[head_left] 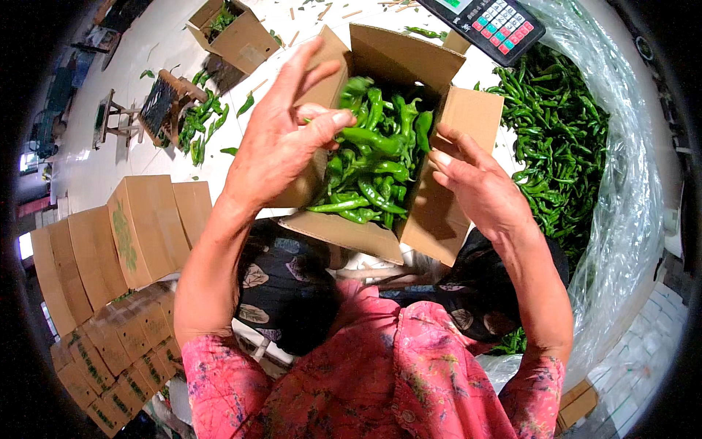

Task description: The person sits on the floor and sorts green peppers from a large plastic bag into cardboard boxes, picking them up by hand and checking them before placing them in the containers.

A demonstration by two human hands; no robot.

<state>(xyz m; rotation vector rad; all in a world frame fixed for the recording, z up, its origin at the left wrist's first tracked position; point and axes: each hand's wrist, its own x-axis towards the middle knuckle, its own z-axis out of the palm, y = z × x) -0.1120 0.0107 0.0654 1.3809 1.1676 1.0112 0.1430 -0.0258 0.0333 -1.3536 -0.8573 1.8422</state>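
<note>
An open cardboard box (444,219) stands before me, its flaps folded outward and green peppers (376,164) piled inside. Over its left side is my left hand (281,135), with fingers stretched apart and thumb pointing across the peppers. Just beyond that thumb, one green pepper (355,86) is smeared by motion; no firm grip on it shows. My right hand (479,179) is at the box's right flap, fingers spread and fingertips by the inner edge. Nothing shows in its grasp.
A large heap of green peppers (559,139) lies right, edged by clear plastic sheeting (629,146). A scale with a keypad (501,25) stands at the far right. Cardboard boxes (150,227) are stacked left; beyond them are a low stool (164,106), loose peppers and another box (245,44).
</note>
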